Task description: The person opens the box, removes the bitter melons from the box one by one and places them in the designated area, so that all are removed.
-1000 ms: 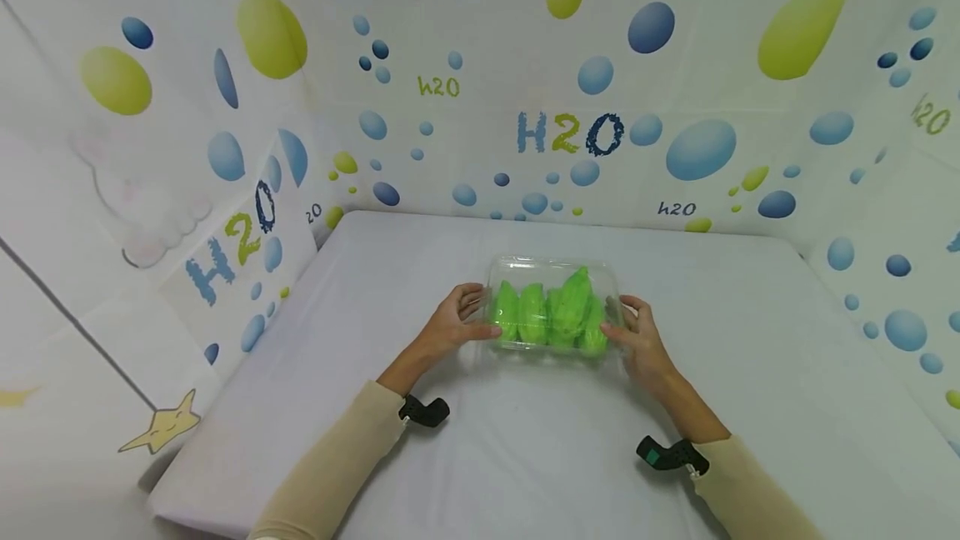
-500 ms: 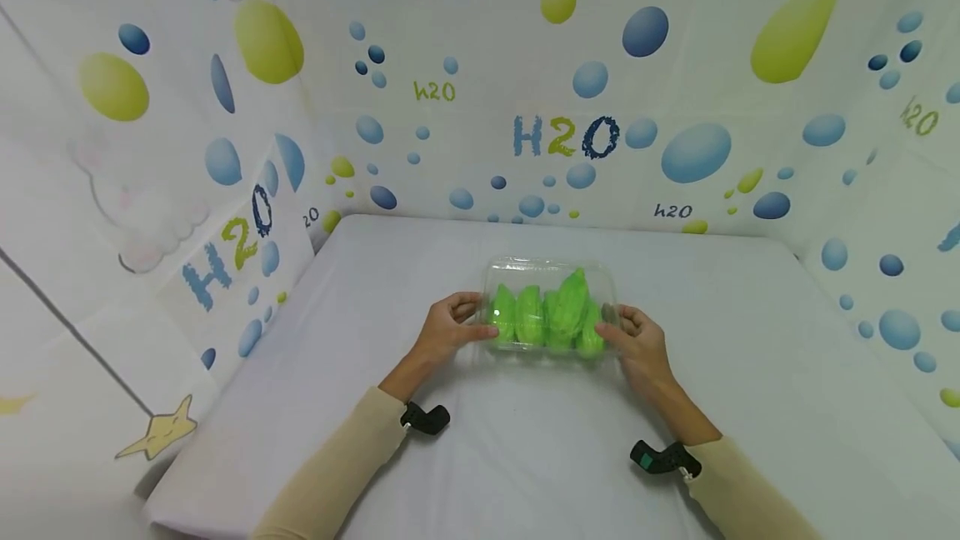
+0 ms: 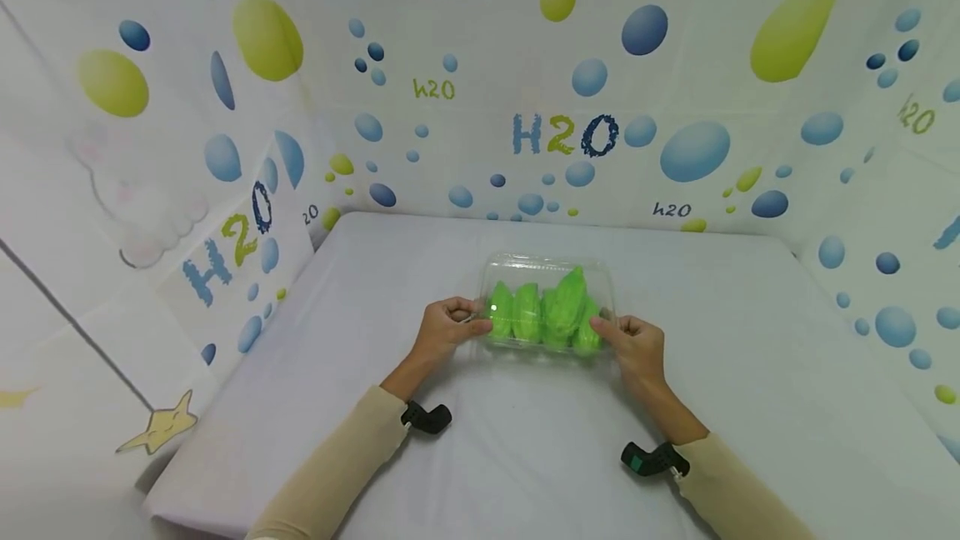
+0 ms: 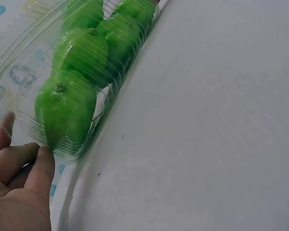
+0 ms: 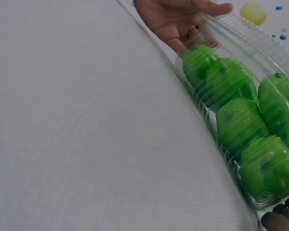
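A clear plastic clamshell box (image 3: 517, 265) stands on the table in the head view, with several bright green, ridged fruits or vegetables (image 3: 566, 302) inside. At its left end my left hand (image 3: 441, 330) pinches the box, thumb near the front corner and the other fingers bent at the side. My right hand (image 3: 637, 348) grips the opposite end, its thumb over the front corner and its fingers curled at the side. Close up in the left wrist view, my left fingertips (image 4: 45, 156) meet the ribbed corner. Part of my right hand (image 5: 282, 216) shows at the right wrist view's edge.
A white cloth covers the table (image 3: 420, 265). Patterned curtains (image 3: 480, 40) with blue and green ovals and "H2O" lettering hang behind and on both sides. Each wrist carries a black camera mount (image 3: 427, 417) over a beige sleeve (image 3: 330, 461).
Both hands have closed in on the ends of the box, the fingers more bent than before. The right forearm has shifted slightly left. The box keeps nearly the same place.
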